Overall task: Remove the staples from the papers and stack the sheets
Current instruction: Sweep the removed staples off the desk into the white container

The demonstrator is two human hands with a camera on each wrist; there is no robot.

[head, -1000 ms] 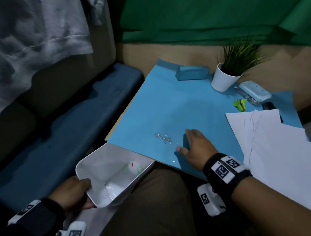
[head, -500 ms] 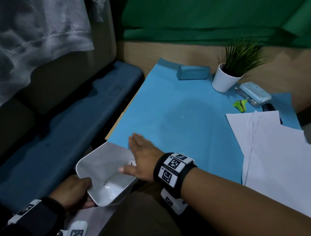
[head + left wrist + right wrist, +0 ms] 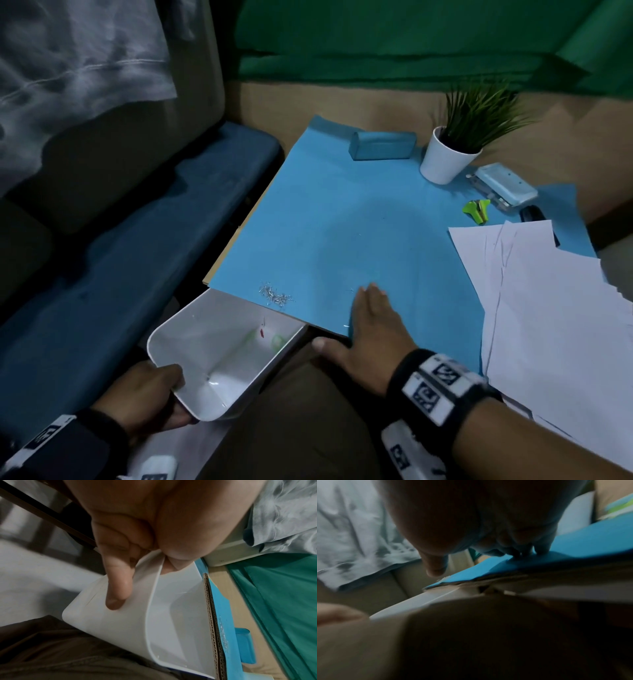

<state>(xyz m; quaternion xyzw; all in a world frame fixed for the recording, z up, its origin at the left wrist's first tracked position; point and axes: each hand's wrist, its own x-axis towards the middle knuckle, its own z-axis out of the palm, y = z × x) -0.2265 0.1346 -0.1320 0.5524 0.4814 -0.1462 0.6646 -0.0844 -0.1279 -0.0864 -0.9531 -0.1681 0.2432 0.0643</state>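
At the far left, a dark blue cushioned bench point(image 3: 137, 219) is seen beside the work surface, with a grey tie-dyed cloth point(image 3: 75, 54) hanging above it.

The left hand point(image 3: 144, 394) is closed around the near corner of a white rectangular plastic tub point(image 3: 191, 329): the thumb is laid inside the rim and the fingers point(image 3: 118, 585) are pressed against the outer wall. The tub is held tilted, its far rim tucked just under the near edge of a light blue paper-covered cardboard board point(image 3: 342, 212).

A small heap of loose silver staples point(image 3: 274, 296) is lain on the board, close to its near edge and just above the tub's opening.

The right hand point(image 3: 370, 335) is laid flat on the board to the right of the staples, apart from them, fingers straight and together, thumb spread out past the board's edge; nothing is held.

Along the far side are listed a teal oblong case point(image 3: 382, 145), a white pot with a green grass-like plant point(image 3: 445, 164), a pale blue hole punch point(image 3: 507, 183) and a small bright green staple remover point(image 3: 478, 210).

At the right, a loose overlapping pile of white paper sheets point(image 3: 555, 325) is spread over the board's right part.
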